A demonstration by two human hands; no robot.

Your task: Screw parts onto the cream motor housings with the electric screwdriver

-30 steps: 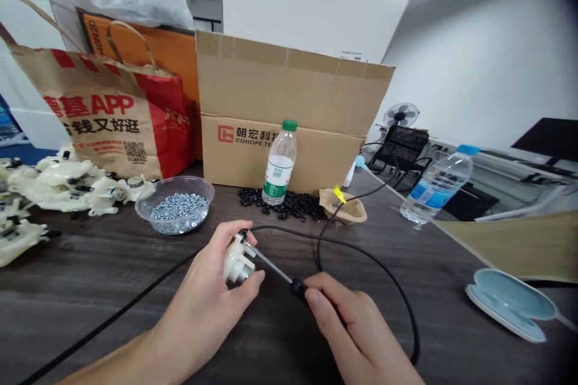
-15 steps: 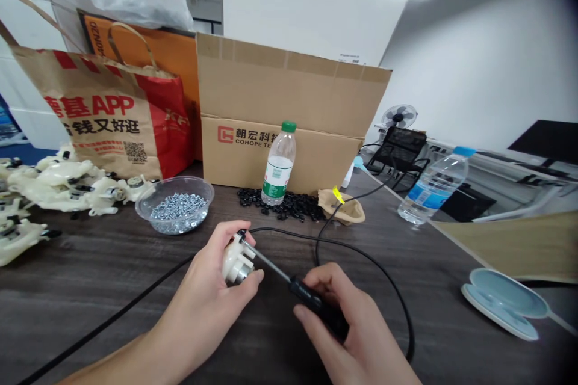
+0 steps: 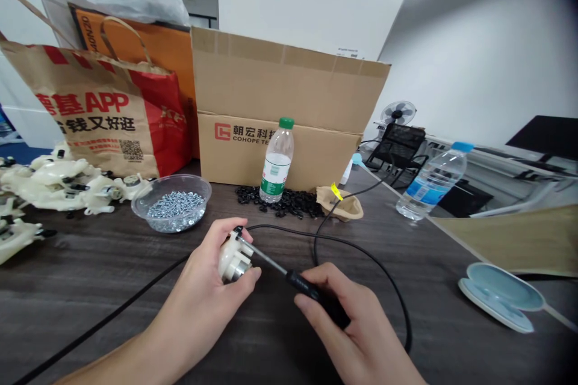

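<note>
A white plastic housing (image 3: 232,260) is clasped in the left hand (image 3: 203,280), held just above the table (image 3: 90,295) with its metal end showing. The right hand (image 3: 343,319) wraps the black handle of a screwdriver (image 3: 311,289), and the steel shaft reaches across to the top of the housing. The hands are apart but near each other, each closed on its own thing. A black cable (image 3: 361,248) curves across the table behind them. Beyond the left hand stands a clear bowl of screws (image 3: 139,210), beside a heap of white plastic parts (image 3: 58,183).
</note>
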